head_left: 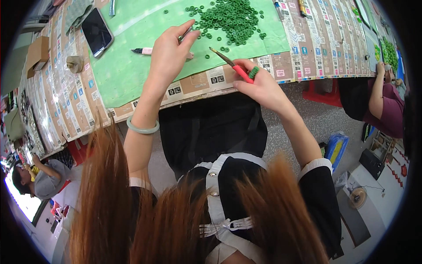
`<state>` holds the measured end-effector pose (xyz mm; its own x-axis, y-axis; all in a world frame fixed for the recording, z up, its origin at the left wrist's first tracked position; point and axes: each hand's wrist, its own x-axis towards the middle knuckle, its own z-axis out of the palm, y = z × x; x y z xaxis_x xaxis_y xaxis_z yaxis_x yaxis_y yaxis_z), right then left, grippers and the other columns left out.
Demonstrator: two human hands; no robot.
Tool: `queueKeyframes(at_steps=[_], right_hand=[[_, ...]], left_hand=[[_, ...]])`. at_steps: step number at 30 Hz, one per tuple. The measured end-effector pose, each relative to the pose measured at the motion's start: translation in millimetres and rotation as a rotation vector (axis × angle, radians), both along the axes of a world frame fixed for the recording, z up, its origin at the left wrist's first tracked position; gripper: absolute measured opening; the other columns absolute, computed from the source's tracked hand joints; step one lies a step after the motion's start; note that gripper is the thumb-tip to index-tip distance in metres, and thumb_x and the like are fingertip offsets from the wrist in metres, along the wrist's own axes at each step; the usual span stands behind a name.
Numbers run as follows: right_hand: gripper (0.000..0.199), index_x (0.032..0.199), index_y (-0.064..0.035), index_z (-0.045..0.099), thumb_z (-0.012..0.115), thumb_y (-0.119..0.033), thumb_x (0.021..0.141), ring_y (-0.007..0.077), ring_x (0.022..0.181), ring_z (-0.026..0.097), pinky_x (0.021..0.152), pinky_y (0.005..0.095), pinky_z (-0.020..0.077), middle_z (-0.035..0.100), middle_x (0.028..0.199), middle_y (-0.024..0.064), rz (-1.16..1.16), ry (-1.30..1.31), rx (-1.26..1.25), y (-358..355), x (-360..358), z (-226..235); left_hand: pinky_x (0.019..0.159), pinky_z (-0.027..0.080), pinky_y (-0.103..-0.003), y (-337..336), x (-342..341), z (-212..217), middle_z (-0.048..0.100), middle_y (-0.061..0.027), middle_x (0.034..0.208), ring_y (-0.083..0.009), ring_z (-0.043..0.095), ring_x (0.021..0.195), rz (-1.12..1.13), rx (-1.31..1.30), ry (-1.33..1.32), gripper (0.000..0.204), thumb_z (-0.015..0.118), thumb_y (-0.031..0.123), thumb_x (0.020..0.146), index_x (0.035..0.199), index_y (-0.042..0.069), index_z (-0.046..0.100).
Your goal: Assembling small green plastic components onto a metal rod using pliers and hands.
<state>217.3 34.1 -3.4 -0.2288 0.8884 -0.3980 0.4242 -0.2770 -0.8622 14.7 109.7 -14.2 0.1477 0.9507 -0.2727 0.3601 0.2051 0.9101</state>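
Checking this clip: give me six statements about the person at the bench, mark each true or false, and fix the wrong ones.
1. The right hand holds a red-handled tool. True.
2. The bracelet is on the right forearm. False: the bracelet is around the left forearm.
3. The phone lies left of the green rings. True.
4. The phone's screen is lit. False: it is dark.
5. The rings lie on a red cloth. False: they lie on a green sheet.
6. The left hand is right of the phone. True.
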Motion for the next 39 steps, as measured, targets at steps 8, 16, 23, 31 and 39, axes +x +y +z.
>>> queueKeyframes(at_steps=[8,16,23,31,39], right_hand=[[0.031,0.103,-0.0004,0.054,0.059,-0.01,0.073,0.0344,0.088,0.055,0.077,0.0386,0.0445,0.06,0.094,0.0135,0.116,-0.396,0.393,10.9,-6.1,24.3],[0.061,0.124,-0.0022,0.039,0.064,-0.007,0.069,0.0332,0.098,0.055,0.084,0.0376,0.0447,0.054,0.103,0.0198,0.073,0.045,0.138,8.1,-38.8,19.2],[0.08,0.133,-0.0013,0.029,0.072,-0.01,0.066,0.0319,0.099,0.049,0.084,0.0403,0.0419,0.048,0.108,0.0204,0.044,0.021,0.311,0.9,-61.0,3.7],[0.086,0.138,0.0012,0.021,0.068,-0.005,0.066,0.0346,0.091,0.045,0.078,0.0412,0.0407,0.045,0.098,0.0205,0.096,-0.403,0.614,-5.6,-73.3,-1.1],[0.066,0.125,0.0042,0.036,0.066,-0.005,0.067,0.0264,0.083,0.05,0.072,0.0365,0.0437,0.048,0.089,0.0153,-0.01,-0.267,0.485,2.4,-68.3,12.0]], left_hand=[[0.06,0.044,-0.026,-50.5,-2.0,43.3,0.059,-0.007,0.08,-0.0137,0.055,0.065,-0.168,0.411,0.083,0.016,0.061,0.007,0.082,0.096,0.001,0.062],[0.057,0.045,-0.026,-84.7,3.0,43.7,0.058,-0.0068,0.08,-0.0154,0.054,0.064,-0.128,0.323,0.002,0.014,0.063,0.005,0.079,0.092,0.001,0.06],[0.057,0.043,-0.023,-94.0,-2.5,40.9,0.058,-0.0037,0.083,-0.0099,0.052,0.063,-0.009,0.266,-0.009,0.021,0.064,0.005,0.079,0.099,0.003,0.061],[0.056,0.046,-0.027,-97.4,-7.3,28.5,0.055,-0.0073,0.085,-0.0158,0.056,0.068,-0.07,0.448,0.146,0.022,0.062,0.0,0.076,0.099,0.003,0.061],[0.059,0.045,-0.023,-94.3,-20.1,32.4,0.057,-0.003,0.092,-0.0092,0.055,0.07,-0.014,0.262,-0.201,0.011,0.058,0.0,0.082,0.093,-0.001,0.058]])
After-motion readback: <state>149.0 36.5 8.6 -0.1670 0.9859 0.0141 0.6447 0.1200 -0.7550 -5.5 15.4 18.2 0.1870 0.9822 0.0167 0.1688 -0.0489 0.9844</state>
